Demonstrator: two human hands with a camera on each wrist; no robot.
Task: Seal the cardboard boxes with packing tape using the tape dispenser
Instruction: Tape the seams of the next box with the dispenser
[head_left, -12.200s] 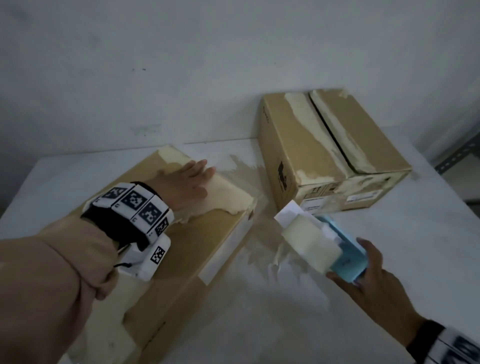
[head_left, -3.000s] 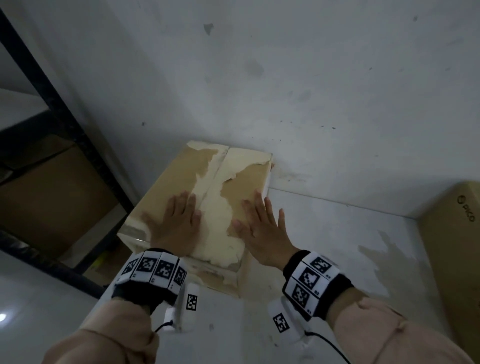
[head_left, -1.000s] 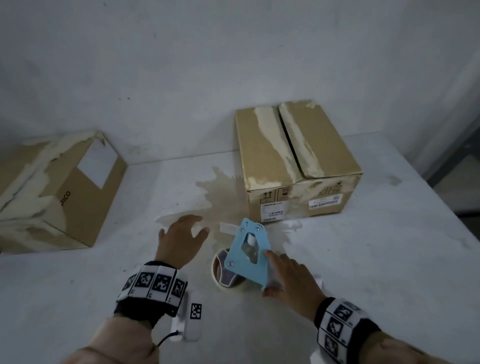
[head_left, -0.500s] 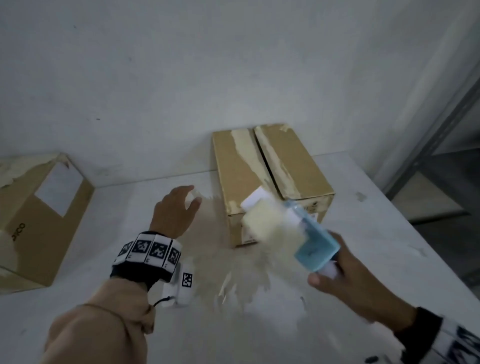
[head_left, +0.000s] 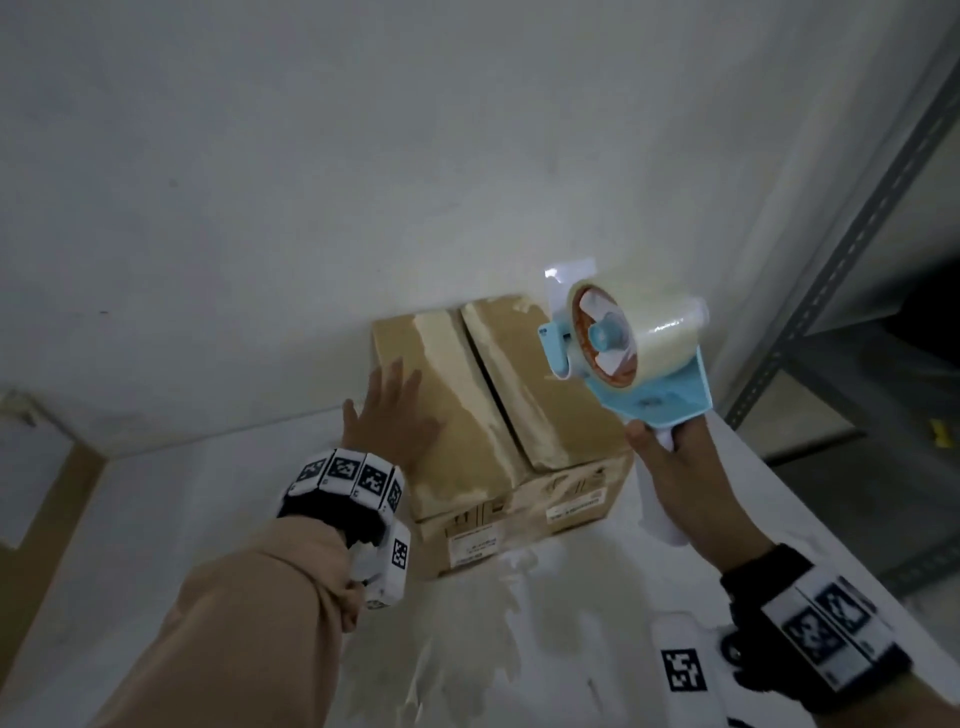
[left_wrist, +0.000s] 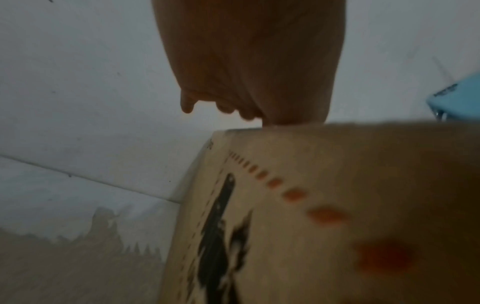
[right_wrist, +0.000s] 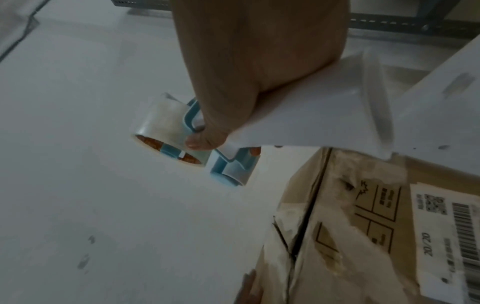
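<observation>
A brown cardboard box with torn, pale strips along its flaps stands against the wall, its top seam running away from me. My left hand lies flat with straight fingers on the box's left flap; in the left wrist view the left hand shows above the box's edge. My right hand grips the white handle of the blue tape dispenser, held in the air above the box's right far side. A clear tape roll sits on the tape dispenser, whose handle my right hand holds.
A second cardboard box stands at the left edge of the white table. A brown stain spreads on the table in front of the box. Grey metal shelving rises at the right. The wall is close behind the box.
My right hand picked the dispenser up from the table and raised it above the box's right side. My left hand moved from the table onto the box's left flap.
</observation>
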